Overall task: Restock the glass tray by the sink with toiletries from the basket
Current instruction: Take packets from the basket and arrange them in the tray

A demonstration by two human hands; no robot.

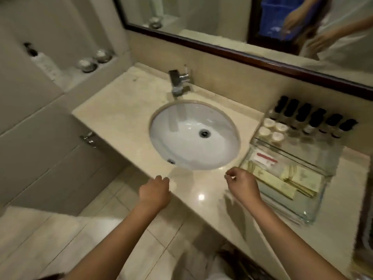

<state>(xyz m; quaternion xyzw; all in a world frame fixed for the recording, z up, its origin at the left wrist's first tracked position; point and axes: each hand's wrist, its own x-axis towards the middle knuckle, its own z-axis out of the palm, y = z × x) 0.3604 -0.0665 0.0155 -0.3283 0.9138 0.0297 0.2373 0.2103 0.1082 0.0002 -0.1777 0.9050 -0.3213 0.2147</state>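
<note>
Marble counter, oval sink at centre. Glass tray toward right edge, holding dark-capped bottles and sachets. Left hand at front edge, fingers loosely curled, empty. Right hand beside tray, fingers curled (contents, if any, indiscernible).

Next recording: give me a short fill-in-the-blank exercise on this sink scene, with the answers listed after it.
The glass tray sits on the counter to the ___ of the sink.
A row of ___ black-capped bottles stands at the tray's far end, by the wall.
The blue basket shows only in the ___.

Missing words: right; six; mirror.
</note>
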